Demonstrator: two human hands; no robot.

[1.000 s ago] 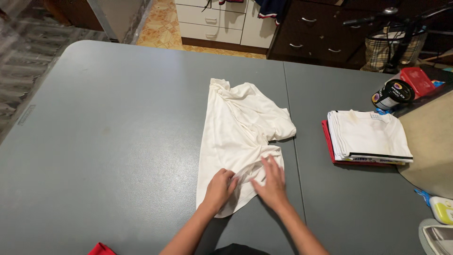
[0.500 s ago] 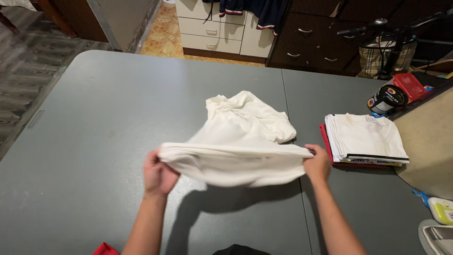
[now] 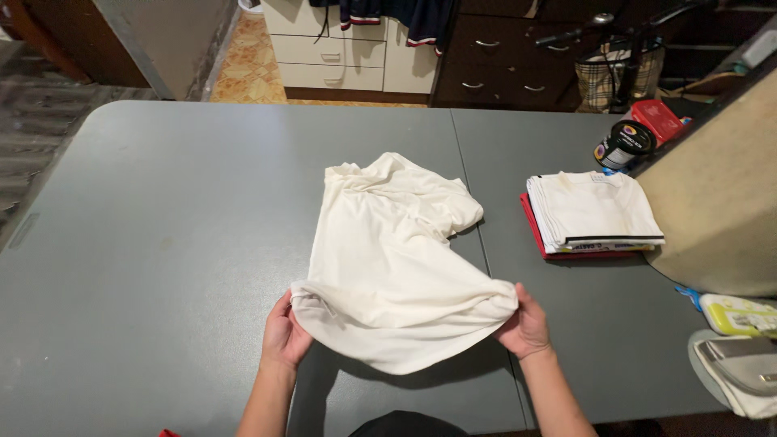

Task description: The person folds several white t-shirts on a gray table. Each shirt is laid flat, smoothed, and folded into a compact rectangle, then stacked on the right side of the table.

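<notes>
One cream shirt lying mid-table; left hand and right hand each gripping hem corner. One folded stack, one tin. Hem now sitting lower, nearer body than half second ago.

One loose shirt, perhaps five stacked.

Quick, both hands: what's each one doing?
Left hand: closed on the cream shirt.
Right hand: closed on the same shirt.

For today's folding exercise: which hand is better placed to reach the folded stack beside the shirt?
Probably the right hand: it grips the cream shirt on the side nearest the folded stack; the left hand is opposite.
</notes>
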